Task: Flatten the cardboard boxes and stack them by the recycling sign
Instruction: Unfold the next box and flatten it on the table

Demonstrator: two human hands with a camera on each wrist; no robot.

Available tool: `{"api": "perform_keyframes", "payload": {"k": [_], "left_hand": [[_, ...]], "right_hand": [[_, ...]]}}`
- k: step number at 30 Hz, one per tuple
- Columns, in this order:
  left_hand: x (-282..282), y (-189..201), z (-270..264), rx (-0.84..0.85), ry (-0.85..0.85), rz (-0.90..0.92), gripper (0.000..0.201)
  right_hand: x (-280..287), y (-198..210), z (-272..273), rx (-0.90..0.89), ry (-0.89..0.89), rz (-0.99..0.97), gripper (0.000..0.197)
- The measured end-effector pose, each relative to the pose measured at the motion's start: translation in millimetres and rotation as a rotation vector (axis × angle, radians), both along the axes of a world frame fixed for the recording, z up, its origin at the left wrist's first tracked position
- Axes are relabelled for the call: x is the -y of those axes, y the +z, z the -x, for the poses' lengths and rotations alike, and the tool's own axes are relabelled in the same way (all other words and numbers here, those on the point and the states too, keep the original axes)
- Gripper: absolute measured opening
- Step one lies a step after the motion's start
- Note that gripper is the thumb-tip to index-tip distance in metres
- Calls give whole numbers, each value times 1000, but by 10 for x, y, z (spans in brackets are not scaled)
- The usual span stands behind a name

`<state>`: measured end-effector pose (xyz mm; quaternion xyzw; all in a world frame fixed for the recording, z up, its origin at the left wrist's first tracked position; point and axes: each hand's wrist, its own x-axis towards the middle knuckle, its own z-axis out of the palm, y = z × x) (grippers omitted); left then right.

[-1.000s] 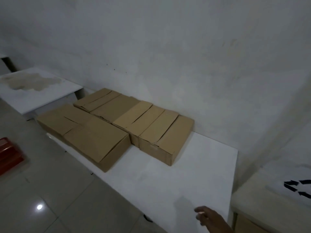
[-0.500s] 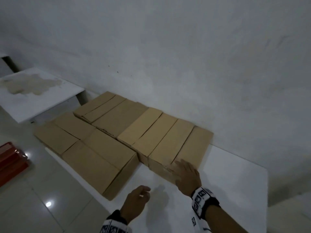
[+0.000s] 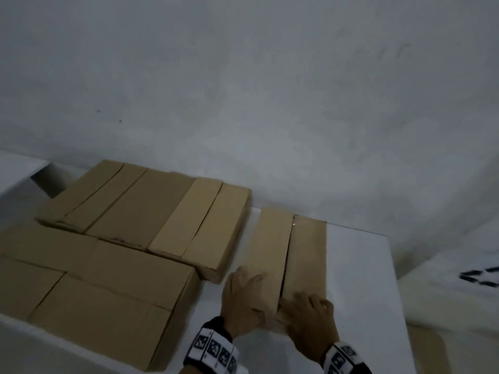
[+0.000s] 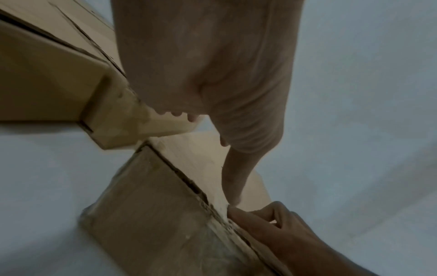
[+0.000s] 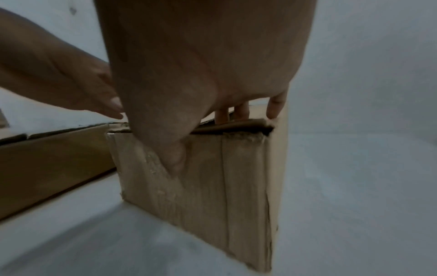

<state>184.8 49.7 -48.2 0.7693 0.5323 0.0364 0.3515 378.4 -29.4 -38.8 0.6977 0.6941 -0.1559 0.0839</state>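
We had both hands on the box: left hand flat on its top, right hand gripping its near flap.

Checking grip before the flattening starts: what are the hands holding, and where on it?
Both hold the rightmost cardboard box at its near end: left hand on the left flap, right hand gripping the right flap's edge.
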Motion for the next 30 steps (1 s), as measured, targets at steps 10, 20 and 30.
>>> {"api": "perform_keyframes", "payload": {"k": [10, 20, 30], "left_hand": [[71, 112, -733, -292, -85, 245, 87], [84, 12, -790, -295, -41, 154, 96], [165, 79, -846, -351, -38, 90, 103]], "right_hand": [[159, 114, -61, 91, -109, 155, 70], [204, 314, -155, -46, -86, -15, 42], [347, 343, -241, -177, -255, -237, 46]]}}
